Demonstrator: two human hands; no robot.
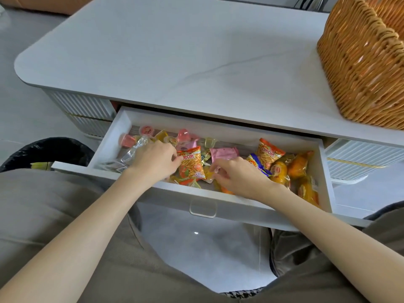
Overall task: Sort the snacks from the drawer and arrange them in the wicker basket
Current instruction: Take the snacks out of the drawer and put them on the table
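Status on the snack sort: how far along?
Done: drawer pulled open. In hand: both hands in it; left hand at an orange stick-snack packet, grip unclear; right hand pinches a small wrapped sweet. Left: nearly everything; jelly cups and packets lie in the drawer, wicker basket interior not visible.

Wears loose trousers (54,215) of dull grey-brown cloth, softly creased, which fill the view on the near side of the drawer (240,207), below its left end and below its right end. Shows a darker fold with stitching along the inner edge of the right leg, under the drawer's right half. Shows a narrow strip of black-and-white houndstooth cloth (240,295) far below the drawer's handle. Leaves both forearms bare down to the left hand (153,160) and right hand (238,176).
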